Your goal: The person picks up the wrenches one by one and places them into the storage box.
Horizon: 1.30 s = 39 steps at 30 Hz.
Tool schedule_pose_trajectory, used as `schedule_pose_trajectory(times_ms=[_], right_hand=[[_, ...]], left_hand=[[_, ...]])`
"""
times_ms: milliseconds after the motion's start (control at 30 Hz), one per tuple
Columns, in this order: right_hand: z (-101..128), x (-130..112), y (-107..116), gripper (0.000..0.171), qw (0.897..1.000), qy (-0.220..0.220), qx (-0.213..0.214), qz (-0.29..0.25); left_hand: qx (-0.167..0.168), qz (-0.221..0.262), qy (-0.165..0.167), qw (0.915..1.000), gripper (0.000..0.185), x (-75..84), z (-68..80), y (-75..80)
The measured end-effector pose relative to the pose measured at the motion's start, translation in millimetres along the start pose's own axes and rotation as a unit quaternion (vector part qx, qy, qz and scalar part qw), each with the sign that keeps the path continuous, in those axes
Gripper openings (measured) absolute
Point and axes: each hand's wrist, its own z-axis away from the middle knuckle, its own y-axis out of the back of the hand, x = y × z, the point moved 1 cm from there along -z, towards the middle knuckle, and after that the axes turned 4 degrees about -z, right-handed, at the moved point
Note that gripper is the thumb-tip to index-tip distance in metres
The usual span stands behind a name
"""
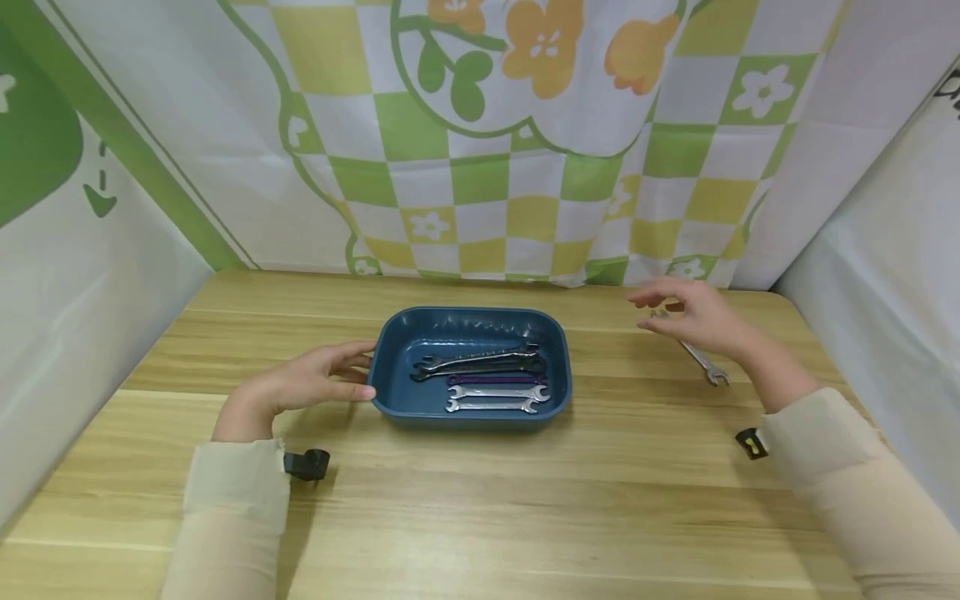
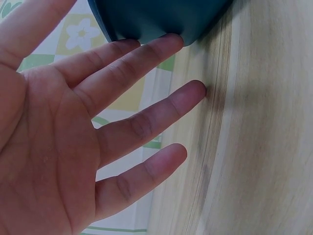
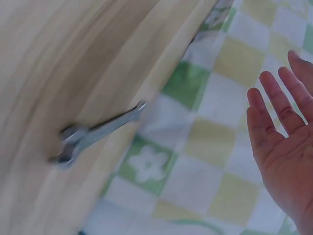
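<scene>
A dark blue tray (image 1: 390,367) sits mid-table and holds several wrenches (image 1: 487,379) lying side by side, silver and dark ones. My left hand (image 1: 315,383) is open with straight fingers touching the tray's left wall; in the left wrist view the fingertips (image 2: 166,44) rest against the blue tray (image 2: 146,17). A single silver wrench (image 1: 705,362) lies on the table at the right. My right hand (image 1: 693,317) hovers open just above its far end, holding nothing. The right wrist view shows the open palm (image 3: 283,142) apart from the wrench (image 3: 95,134).
The wooden table (image 1: 480,500) is closed in by a green, yellow and white checked cloth (image 1: 487,167) at the back and white cloth walls at both sides. Small black wrist-camera mounts (image 1: 307,464) show at my sleeves.
</scene>
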Motion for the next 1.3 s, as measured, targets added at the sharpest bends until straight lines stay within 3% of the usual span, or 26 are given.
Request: schedule_pose_trajectory(times_ms=[300,533,900,1300], right_hand=[[16.8,47.9,9.5,0.038,0.998,-0.058,0.002,0.001],[26.7,71.8,7.1,0.041,0.999,-0.051,-0.006,0.001],[31.6,88.2,2.7,0.057,0.992,-0.103,-0.073,0.001],[28.0,100.0,-4.1,0.064,0.990,-0.085,-0.108,-0.041]], left_hand=[[0.001,-0.003,0.006,1.0000,0.082,-2.8,-1.4,-0.1],[0.002,0.001,0.010,0.9999,0.082,-3.2,-0.6,-1.1],[0.004,0.009,0.011,0.9999,0.081,-3.7,-0.6,-0.1],[0.004,0.006,0.015,0.9999,0.081,-2.4,0.4,0.0]])
